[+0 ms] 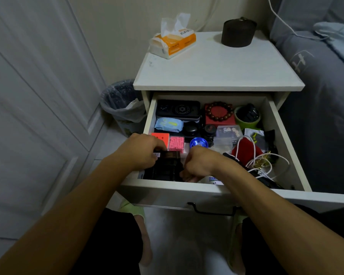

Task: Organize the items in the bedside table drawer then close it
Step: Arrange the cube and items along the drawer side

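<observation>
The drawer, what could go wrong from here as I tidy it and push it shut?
The white cord loops up over the red pouch near the drawer front, so it could snag or get pinched on closing. The black box that both hands grip sits high and might catch the frame.

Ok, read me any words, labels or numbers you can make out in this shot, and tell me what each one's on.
None reads clearly.
Tissue pack: dark print along its top edge, too blurred to read.
Black box gripped by the left hand: white barcode sticker, too small to read.
White item under the right hand: small print, unreadable.
</observation>
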`<control>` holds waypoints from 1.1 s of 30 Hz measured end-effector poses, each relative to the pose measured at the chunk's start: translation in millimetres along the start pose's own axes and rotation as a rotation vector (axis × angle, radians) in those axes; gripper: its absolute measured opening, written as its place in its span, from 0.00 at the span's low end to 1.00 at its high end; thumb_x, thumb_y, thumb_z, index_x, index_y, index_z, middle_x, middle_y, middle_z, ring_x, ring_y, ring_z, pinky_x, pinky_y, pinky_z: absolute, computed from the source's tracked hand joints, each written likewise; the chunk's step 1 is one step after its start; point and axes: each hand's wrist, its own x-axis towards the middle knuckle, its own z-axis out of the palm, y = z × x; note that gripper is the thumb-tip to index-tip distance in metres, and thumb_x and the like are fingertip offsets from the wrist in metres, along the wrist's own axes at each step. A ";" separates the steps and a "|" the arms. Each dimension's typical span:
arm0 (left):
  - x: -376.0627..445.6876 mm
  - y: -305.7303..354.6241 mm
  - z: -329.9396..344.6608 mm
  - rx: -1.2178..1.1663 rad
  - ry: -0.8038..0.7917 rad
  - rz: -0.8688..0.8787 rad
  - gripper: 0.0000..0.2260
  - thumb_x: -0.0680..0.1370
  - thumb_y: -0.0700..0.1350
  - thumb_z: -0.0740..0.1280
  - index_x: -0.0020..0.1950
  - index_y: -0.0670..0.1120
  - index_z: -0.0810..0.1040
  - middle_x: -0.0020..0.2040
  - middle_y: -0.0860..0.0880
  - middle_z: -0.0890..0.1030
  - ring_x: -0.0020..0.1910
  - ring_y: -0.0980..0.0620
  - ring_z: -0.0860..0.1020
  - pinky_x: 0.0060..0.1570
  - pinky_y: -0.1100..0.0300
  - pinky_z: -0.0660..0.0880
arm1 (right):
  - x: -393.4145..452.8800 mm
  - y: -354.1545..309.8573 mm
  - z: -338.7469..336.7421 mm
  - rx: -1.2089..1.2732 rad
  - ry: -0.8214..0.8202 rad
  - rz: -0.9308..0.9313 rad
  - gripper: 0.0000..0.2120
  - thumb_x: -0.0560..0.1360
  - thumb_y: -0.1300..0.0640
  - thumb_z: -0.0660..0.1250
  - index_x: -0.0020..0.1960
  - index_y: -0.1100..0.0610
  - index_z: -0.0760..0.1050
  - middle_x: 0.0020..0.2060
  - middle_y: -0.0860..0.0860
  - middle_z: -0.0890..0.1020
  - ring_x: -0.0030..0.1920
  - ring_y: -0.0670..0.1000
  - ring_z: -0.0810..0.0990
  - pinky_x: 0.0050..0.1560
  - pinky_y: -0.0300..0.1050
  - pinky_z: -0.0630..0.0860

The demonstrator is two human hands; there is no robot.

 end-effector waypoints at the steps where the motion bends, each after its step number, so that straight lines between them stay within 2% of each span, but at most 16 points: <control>1: -0.1 -0.8 -0.2 0.001 0.000 0.002 0.20 0.76 0.42 0.68 0.67 0.56 0.76 0.65 0.52 0.78 0.63 0.51 0.74 0.66 0.52 0.66 | -0.2 1.1 -1.7 0.045 -0.021 0.012 0.03 0.74 0.66 0.68 0.44 0.61 0.80 0.32 0.54 0.83 0.35 0.53 0.84 0.48 0.47 0.83; 3: 0.4 0.1 0.0 0.014 -0.011 0.005 0.20 0.76 0.43 0.68 0.68 0.57 0.75 0.66 0.53 0.77 0.64 0.51 0.74 0.67 0.52 0.65 | -2.5 4.3 -4.4 0.125 -0.067 0.034 0.07 0.74 0.69 0.67 0.51 0.66 0.80 0.34 0.54 0.84 0.33 0.50 0.84 0.43 0.40 0.83; 5: 1.7 1.6 -0.7 0.044 -0.037 0.011 0.22 0.76 0.45 0.68 0.69 0.58 0.73 0.66 0.54 0.77 0.64 0.51 0.73 0.67 0.53 0.63 | -5.6 7.5 -7.0 0.225 -0.114 0.050 0.11 0.74 0.73 0.65 0.56 0.70 0.78 0.43 0.59 0.85 0.38 0.52 0.85 0.42 0.38 0.82; 8: 4.0 2.1 -2.5 0.039 -0.097 0.011 0.24 0.74 0.46 0.68 0.70 0.59 0.72 0.66 0.54 0.76 0.65 0.51 0.72 0.68 0.53 0.59 | -7.3 12.1 -9.7 0.290 -0.156 0.042 0.13 0.74 0.75 0.63 0.57 0.69 0.77 0.50 0.62 0.84 0.44 0.54 0.84 0.44 0.39 0.82; 12: 5.9 8.0 -0.3 -0.008 -0.087 0.029 0.20 0.75 0.57 0.69 0.67 0.59 0.74 0.62 0.56 0.78 0.63 0.52 0.73 0.68 0.52 0.59 | -9.9 12.8 -9.0 0.100 -0.127 -0.007 0.12 0.74 0.70 0.65 0.57 0.65 0.79 0.49 0.59 0.85 0.49 0.56 0.85 0.51 0.46 0.82; 14: 7.1 10.2 0.9 -0.088 -0.025 0.039 0.19 0.75 0.57 0.70 0.65 0.57 0.76 0.60 0.55 0.79 0.60 0.53 0.75 0.67 0.51 0.66 | -8.1 13.9 -10.4 0.055 -0.049 -0.015 0.10 0.75 0.68 0.65 0.55 0.63 0.79 0.45 0.58 0.85 0.45 0.55 0.85 0.49 0.48 0.83; 16: 8.0 11.7 0.9 -0.208 0.026 0.063 0.16 0.75 0.53 0.71 0.62 0.53 0.79 0.57 0.53 0.81 0.56 0.53 0.77 0.61 0.52 0.74 | -6.7 18.9 -16.0 -0.087 0.143 -0.038 0.08 0.75 0.66 0.64 0.52 0.61 0.79 0.44 0.57 0.84 0.42 0.54 0.84 0.48 0.50 0.83; 18: 9.4 15.6 2.5 -0.243 0.040 0.104 0.14 0.76 0.50 0.71 0.60 0.51 0.80 0.54 0.52 0.81 0.51 0.54 0.77 0.55 0.56 0.76 | -8.4 29.2 -25.5 -0.274 0.340 -0.035 0.06 0.74 0.60 0.67 0.50 0.59 0.78 0.45 0.56 0.81 0.44 0.54 0.81 0.46 0.50 0.81; 20: 10.9 19.7 5.9 -0.219 0.051 0.139 0.13 0.76 0.50 0.71 0.59 0.50 0.81 0.52 0.51 0.81 0.49 0.54 0.75 0.52 0.58 0.75 | -13.4 37.5 -31.5 -0.349 0.393 0.021 0.07 0.74 0.56 0.68 0.48 0.58 0.75 0.45 0.55 0.79 0.44 0.54 0.79 0.41 0.47 0.78; 23: 15.8 26.9 10.4 -0.217 0.065 0.160 0.14 0.76 0.50 0.71 0.60 0.50 0.80 0.52 0.50 0.80 0.52 0.51 0.77 0.54 0.55 0.75 | -18.8 44.4 -32.3 -0.341 0.320 0.123 0.10 0.74 0.55 0.68 0.50 0.58 0.71 0.47 0.55 0.77 0.45 0.54 0.79 0.37 0.45 0.75; 26: 24.2 37.6 13.7 -0.209 0.022 0.178 0.16 0.74 0.51 0.71 0.62 0.51 0.79 0.52 0.49 0.81 0.49 0.50 0.77 0.52 0.52 0.76 | -21.2 44.4 -28.8 -0.306 0.172 0.170 0.19 0.74 0.54 0.71 0.60 0.59 0.71 0.54 0.56 0.78 0.47 0.53 0.79 0.45 0.45 0.78; 30: 33.8 56.4 22.7 -0.072 -0.094 0.189 0.29 0.71 0.64 0.71 0.68 0.53 0.73 0.58 0.51 0.77 0.55 0.50 0.76 0.54 0.53 0.76 | -19.7 46.6 -29.7 -0.364 0.017 0.151 0.20 0.72 0.51 0.73 0.59 0.58 0.74 0.48 0.52 0.76 0.44 0.52 0.76 0.43 0.43 0.73; 33: 36.6 63.9 27.3 0.008 -0.120 0.193 0.32 0.67 0.69 0.71 0.65 0.53 0.74 0.55 0.50 0.75 0.56 0.49 0.75 0.51 0.53 0.75 | -18.5 47.8 -31.8 -0.387 -0.025 0.142 0.21 0.71 0.49 0.74 0.59 0.58 0.75 0.50 0.53 0.78 0.46 0.53 0.77 0.45 0.45 0.75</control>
